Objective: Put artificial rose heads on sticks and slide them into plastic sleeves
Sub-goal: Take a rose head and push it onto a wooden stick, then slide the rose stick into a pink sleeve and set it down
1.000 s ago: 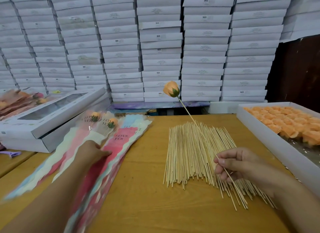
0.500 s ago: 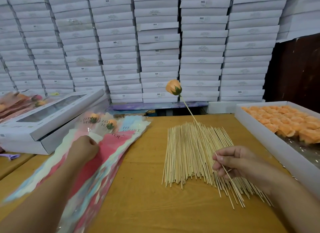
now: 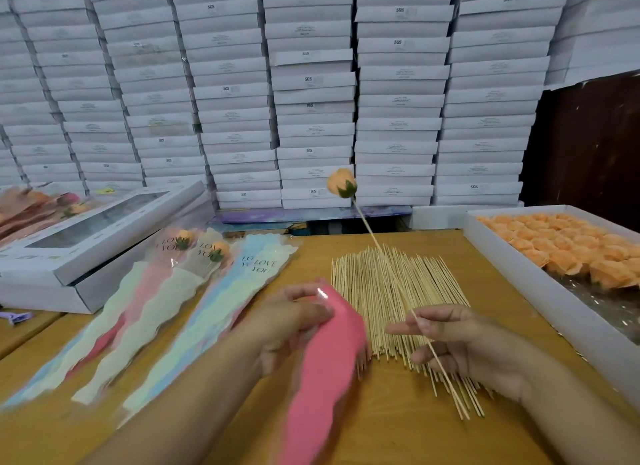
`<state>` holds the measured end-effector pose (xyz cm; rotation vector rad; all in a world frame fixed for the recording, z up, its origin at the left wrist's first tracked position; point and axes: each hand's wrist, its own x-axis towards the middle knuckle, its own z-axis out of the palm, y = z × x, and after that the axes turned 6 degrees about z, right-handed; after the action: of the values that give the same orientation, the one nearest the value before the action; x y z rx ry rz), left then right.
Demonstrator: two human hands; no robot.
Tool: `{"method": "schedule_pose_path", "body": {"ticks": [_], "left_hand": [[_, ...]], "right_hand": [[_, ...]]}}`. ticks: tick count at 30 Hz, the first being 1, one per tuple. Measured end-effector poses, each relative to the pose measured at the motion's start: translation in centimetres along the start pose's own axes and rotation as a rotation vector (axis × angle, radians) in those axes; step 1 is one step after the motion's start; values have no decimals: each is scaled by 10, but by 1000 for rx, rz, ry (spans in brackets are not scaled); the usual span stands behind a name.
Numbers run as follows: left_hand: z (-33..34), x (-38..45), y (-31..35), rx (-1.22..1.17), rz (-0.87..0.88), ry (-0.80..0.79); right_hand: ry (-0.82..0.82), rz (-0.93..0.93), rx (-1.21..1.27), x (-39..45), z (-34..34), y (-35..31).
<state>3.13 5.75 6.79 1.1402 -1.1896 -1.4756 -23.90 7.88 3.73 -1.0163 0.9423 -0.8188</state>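
At centre frame the right hand (image 3: 460, 343) pinches a stick (image 3: 408, 308) already topped with an orange rose head (image 3: 341, 184), while the left hand (image 3: 287, 322) grips a blurred pink sleeve (image 3: 325, 371), seemingly not yet slid on. Two sleeved roses (image 3: 199, 248) lie finished at upper left. At right, a white tray (image 3: 540, 291) holds many loose rose heads (image 3: 571, 246), so plenty remains.

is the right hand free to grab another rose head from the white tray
Probably not yet: the right hand pinches the stick with a rose on it. The tray lies open beside it, nothing between.
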Motion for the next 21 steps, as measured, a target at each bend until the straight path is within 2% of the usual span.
{"method": "schedule_pose_path", "body": {"ticks": [4,7,14,17,21], "left_hand": [[23,-11,-12,7,-41,-151],[31,-18,-21,34,-65,-207],[31,-32,-31,227,-121,-372],[31,-32,-28,256,-112,-368],[38,-17,-19,115,-33,-205]], "right_hand": [[-6,31,46,3,6,3],[23,19,76,3,6,2],[94,-38,52,1,3,-2],[91,-36,-1,-1,4,-3],[23,-8,-107,-2,8,1]]}}
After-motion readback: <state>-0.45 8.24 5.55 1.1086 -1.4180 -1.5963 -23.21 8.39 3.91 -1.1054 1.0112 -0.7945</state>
